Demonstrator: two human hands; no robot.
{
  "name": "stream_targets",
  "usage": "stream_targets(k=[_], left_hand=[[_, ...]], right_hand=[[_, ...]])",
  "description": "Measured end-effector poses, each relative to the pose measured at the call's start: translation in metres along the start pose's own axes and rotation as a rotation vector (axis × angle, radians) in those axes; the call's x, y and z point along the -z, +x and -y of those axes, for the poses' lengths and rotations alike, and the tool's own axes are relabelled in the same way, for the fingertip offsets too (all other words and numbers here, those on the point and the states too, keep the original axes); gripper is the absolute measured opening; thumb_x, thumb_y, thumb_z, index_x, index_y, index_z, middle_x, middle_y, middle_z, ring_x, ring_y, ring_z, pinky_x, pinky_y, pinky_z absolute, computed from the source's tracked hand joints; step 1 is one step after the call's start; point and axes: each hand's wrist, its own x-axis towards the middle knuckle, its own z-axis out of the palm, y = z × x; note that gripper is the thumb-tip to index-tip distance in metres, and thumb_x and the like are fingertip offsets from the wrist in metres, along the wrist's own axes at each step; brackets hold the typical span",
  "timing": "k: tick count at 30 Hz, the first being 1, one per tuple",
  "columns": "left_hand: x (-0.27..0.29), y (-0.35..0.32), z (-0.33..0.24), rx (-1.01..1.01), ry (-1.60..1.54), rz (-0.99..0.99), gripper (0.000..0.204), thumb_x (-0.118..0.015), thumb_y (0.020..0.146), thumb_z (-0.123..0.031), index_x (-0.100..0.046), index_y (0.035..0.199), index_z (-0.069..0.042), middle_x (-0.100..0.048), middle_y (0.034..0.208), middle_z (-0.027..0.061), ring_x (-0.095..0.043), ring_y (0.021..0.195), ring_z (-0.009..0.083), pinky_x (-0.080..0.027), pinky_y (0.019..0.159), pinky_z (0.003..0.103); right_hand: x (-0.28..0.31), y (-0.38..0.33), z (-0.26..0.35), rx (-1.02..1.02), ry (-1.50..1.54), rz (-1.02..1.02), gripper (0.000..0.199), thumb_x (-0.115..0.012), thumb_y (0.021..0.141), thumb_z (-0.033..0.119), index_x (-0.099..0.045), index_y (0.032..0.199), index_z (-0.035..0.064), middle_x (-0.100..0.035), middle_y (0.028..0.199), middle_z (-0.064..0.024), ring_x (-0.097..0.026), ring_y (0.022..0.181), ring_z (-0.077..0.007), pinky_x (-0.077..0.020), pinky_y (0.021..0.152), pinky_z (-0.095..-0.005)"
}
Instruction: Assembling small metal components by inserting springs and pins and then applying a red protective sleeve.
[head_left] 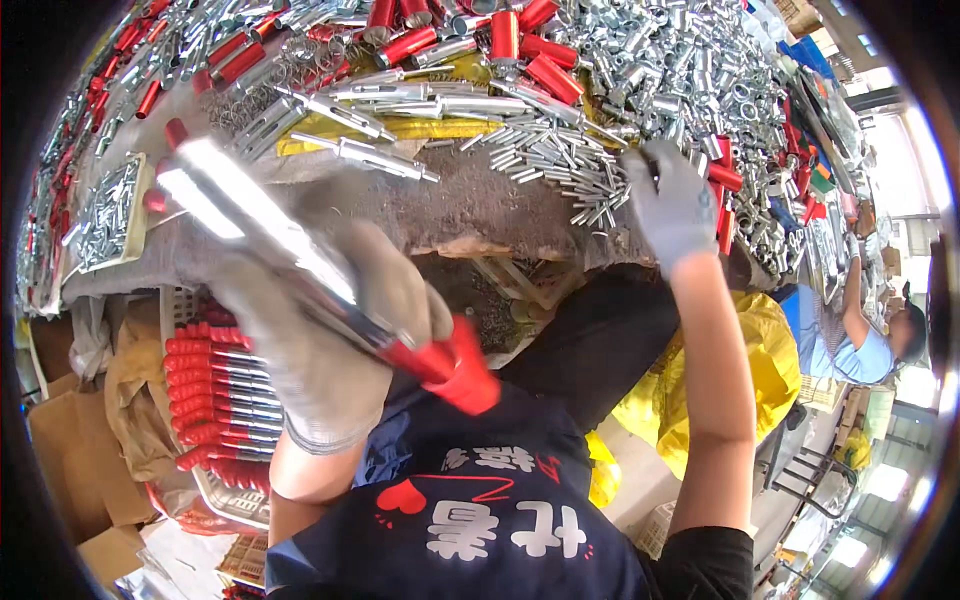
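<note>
My left hand (pixel 330 330), in a grey-white work glove, is closed round a shiny chrome tube with red ends (pixel 262 222). The tube is tilted, its red flared end toward my body and its other end over the bench; motion blurs both. My gloved right hand (pixel 672 205) reaches over the bench at the right edge of a heap of short metal pins (pixel 555 160). Its fingers are apart and bent, and I see nothing held in them. Red tube pieces (pixel 726 180) lie just right of that hand.
Silver metal fittings (pixel 690 75) are heaped at the far right, with long chrome rods (pixel 440 100) and red cylinders (pixel 505 40) left of them. A tray of small parts (pixel 138 215) stands left. Red-handled chrome tools (pixel 215 390) fill a crate below. Another person (pixel 865 345) sits far right.
</note>
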Motion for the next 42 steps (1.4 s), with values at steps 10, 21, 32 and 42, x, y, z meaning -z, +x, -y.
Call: stream_targets(k=[10,21,32,42], left_hand=[[0.017,-0.037,0.049,0.399,0.351,0.284,0.063,-0.056,0.092,-0.047,-0.045,0.128,0.003,-0.059,0.098,0.0071,-0.055,0.074,0.0114,-0.046,0.068,0.026],[0.021,-0.031,0.069,0.175,0.791,0.542,0.062,-0.055,0.093,-0.044,-0.046,0.133,0.003,-0.058,0.122,0.0209,-0.057,0.114,0.0294,-0.043,0.095,0.035],[0.03,-0.043,0.028,0.415,0.668,0.232,0.068,-0.058,0.093,-0.035,-0.029,0.144,0.002,-0.059,0.105,0.0125,-0.05,0.07,0.0099,-0.045,0.065,0.023],[0.032,-0.045,0.038,0.408,0.7,0.26,0.066,-0.06,0.091,-0.035,-0.035,0.141,0.002,-0.06,0.111,0.0116,-0.054,0.087,0.0131,-0.044,0.078,0.025]], right_hand=[[-0.019,0.007,-0.019,-0.358,0.648,0.04,0.051,-0.066,0.086,0.021,-0.043,0.127,0.0007,-0.062,0.11,-0.0173,-0.065,0.085,-0.0247,-0.0534,0.074,-0.0345],[0.015,-0.115,0.022,-0.026,1.357,0.229,0.015,-0.068,0.083,0.005,-0.053,0.083,0.0042,-0.06,0.081,-0.0052,-0.057,0.069,-0.0103,-0.0471,0.064,-0.0237],[0.003,-0.058,-0.069,0.17,0.116,-0.399,0.033,-0.057,0.081,0.003,-0.058,0.115,0.0023,-0.06,0.112,-0.0163,-0.054,0.108,-0.033,-0.042,0.095,-0.0392],[-0.002,0.019,-0.042,-0.201,-0.61,0.018,0.028,-0.064,0.083,0.035,-0.068,0.108,0.024,-0.058,0.117,-0.0072,-0.054,0.108,-0.0287,-0.0433,0.091,-0.0456]])
